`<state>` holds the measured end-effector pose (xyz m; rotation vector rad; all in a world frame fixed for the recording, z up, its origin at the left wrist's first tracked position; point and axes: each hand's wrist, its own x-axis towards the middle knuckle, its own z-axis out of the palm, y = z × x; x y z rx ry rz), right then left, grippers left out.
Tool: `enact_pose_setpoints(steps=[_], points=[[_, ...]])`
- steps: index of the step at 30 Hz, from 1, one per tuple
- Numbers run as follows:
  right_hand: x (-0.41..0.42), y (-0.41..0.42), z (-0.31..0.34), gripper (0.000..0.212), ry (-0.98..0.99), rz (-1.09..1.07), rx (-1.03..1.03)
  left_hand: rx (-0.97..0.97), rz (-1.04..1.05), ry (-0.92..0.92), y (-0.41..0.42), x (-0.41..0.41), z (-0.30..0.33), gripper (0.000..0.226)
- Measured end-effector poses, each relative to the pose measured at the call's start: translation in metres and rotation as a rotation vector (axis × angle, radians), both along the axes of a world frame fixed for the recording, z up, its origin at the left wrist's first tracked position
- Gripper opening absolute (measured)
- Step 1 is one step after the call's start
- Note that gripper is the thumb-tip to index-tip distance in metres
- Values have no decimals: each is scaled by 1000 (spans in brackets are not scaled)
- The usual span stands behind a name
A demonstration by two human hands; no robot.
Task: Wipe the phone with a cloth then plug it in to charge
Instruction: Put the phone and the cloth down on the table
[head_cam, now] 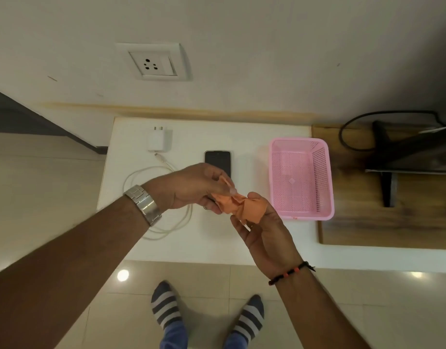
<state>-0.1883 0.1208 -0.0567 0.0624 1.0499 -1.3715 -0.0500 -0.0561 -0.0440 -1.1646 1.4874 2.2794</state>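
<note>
We can read no writing anywhere. Our left hand (189, 187) and right hand (261, 222) both pinch the crumpled orange cloth (238, 206) above the dark-screened phone (217, 161).

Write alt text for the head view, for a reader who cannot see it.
Both hands, left hand and right hand, hold a crumpled orange cloth above a dark phone lying on a white table. A white charger with coiled cable lies left of the phone, an empty pink basket right, a wall socket above.
</note>
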Motion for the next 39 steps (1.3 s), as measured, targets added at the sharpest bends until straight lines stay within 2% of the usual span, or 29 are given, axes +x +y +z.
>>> enact_pose_setpoints(steps=[4, 6, 8, 10, 12, 17, 22, 28, 32, 34, 35, 37, 39], points=[[-4, 7, -9, 24, -101, -66, 106, -177, -26, -21, -17, -2, -4, 16], [-6, 9, -8, 43, -170, -77, 163, -253, -63, -19, -20, -7, -7, 10], [-7, 10, -5, 56, -93, -19, 235, -287, -107, -11, -24, -12, -9, 7], [-6, 9, -5, 41, 114, 51, 300, -308, -146, -10, -31, -16, -11, 13], [-1, 9, -5, 28, 224, -11, 373, -383, -140, -29, -37, -20, -15, 19], [14, 8, -8, 24, 150, -149, 486, -501, -138, -60, -34, -38, -35, 19], [19, 0, -24, 22, 35, -220, 523, -520, -298, -95, -44, -64, -47, 14], [12, -36, -54, 18, 89, -254, 626, -843, -385, -202, -53, -106, -61, 23], [8, -45, -60, 29, 156, -273, 762, -1056, -378, -237, -49, -112, -68, 49], [14, -39, -59, 27, 346, -173, 825, -1241, -383, -216, -47, -109, -69, 44], [20, -34, -57, 22, 544, -132, 793, -1291, -395, -188, -45, -107, -69, 36], [32, -23, -53, 17, 1051, 8, 570, -1333, -514, -151, -39, -102, -70, 23], [35, -23, -54, 33, 1433, 298, 396, -1356, -688, -147, -33, -98, -70, 25]])
